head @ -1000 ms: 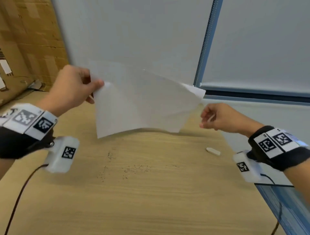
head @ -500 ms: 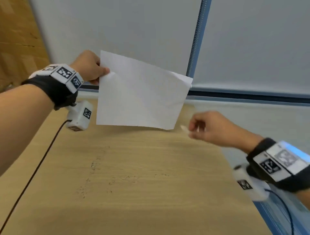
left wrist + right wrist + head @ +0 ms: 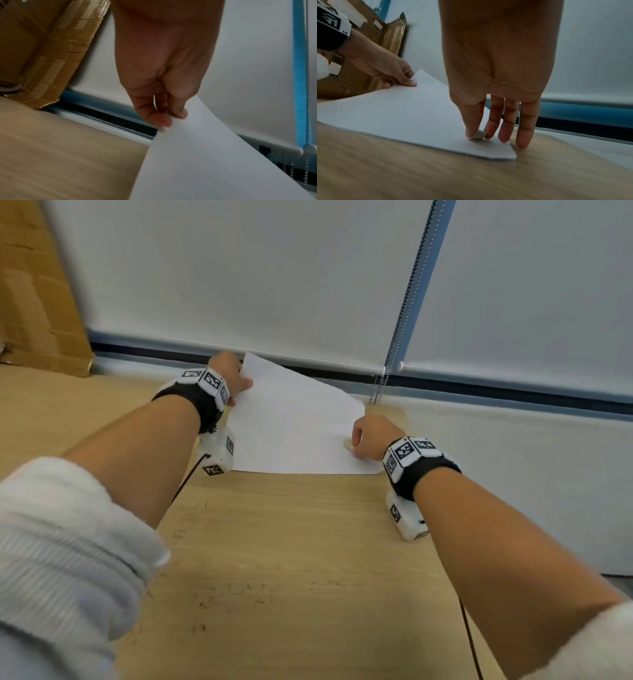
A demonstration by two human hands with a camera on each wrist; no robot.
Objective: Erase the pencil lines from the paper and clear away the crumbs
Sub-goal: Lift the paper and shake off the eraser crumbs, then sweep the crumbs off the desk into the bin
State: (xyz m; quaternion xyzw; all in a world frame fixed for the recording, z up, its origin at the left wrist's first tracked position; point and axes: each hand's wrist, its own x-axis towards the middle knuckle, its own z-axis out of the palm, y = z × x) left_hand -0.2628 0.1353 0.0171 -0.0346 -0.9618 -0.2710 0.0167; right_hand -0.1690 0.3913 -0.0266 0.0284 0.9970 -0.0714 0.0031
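Now the left hand is pinching the far left corner of the paper, lifting that corner while the near edge is lying on the counter; the right hand is gripping the eraser between thumb and forefinger, pressing it onto the sheet's near right part; judging by this, the sheet is being set aside, and the crumbs scattered nearer are calling for sweeping; beyond, white blinds are hanging, with a cardboard box far left.

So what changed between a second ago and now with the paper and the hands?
The paper came down from mid-air onto the far end of the table. The right hand picked up the eraser and sets it on the sheet. The left hand still pinches its corner; crumbs remain.
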